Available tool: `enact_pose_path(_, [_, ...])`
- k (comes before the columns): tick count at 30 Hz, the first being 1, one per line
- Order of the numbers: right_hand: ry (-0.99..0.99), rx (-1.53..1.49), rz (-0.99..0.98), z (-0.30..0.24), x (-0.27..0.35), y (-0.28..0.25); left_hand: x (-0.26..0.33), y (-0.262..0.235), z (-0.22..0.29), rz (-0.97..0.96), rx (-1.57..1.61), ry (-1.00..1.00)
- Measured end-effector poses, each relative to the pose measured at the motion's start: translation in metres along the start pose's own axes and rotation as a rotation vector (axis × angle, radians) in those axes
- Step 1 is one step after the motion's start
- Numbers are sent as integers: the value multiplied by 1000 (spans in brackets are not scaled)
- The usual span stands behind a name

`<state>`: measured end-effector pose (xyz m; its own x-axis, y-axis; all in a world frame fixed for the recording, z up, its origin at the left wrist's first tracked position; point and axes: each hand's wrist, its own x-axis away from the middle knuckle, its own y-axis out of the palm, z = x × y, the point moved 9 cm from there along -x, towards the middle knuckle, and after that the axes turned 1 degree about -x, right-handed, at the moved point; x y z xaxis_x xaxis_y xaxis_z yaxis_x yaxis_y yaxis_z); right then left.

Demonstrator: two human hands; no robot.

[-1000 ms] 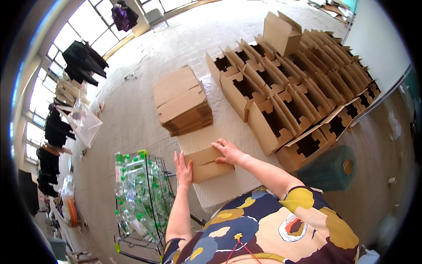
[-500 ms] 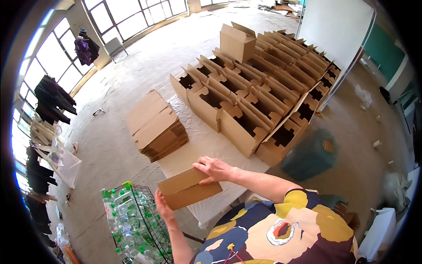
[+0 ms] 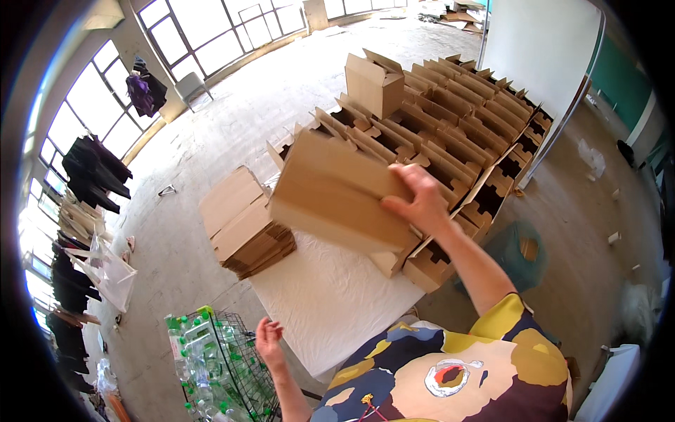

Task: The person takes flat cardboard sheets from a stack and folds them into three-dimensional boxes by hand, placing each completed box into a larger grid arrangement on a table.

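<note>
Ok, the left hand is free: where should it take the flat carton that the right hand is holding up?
Probably the free near-left edge of the flat carton, coming up from below-left. The right hand pinches the right end only, so the left end hangs unsupported, and the left hand is open below it.

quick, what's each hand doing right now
Left hand: open, holding nothing, beside the wire basket.
Right hand: closed on the flat cardboard box.

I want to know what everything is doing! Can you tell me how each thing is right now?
Flat box: lifted up, held by the right hand.
Left hand: open, holding nothing.
Stack of flat cardboard: lying folded flat.
Rows of boxes: set up, tops open.
Wire cart: filled with bottles.
</note>
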<state>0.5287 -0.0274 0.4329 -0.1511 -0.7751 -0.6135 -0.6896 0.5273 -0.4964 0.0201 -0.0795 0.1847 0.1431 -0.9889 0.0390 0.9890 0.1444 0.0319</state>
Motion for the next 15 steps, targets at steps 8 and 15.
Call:
enact_pose_path(8, [180, 421, 345, 180, -58, -194, 15, 190, -61, -416, -255, -184])
enact_pose_path(15, [337, 699, 437, 338, -136, -264, 19, 268, -116, -526, -416, -371])
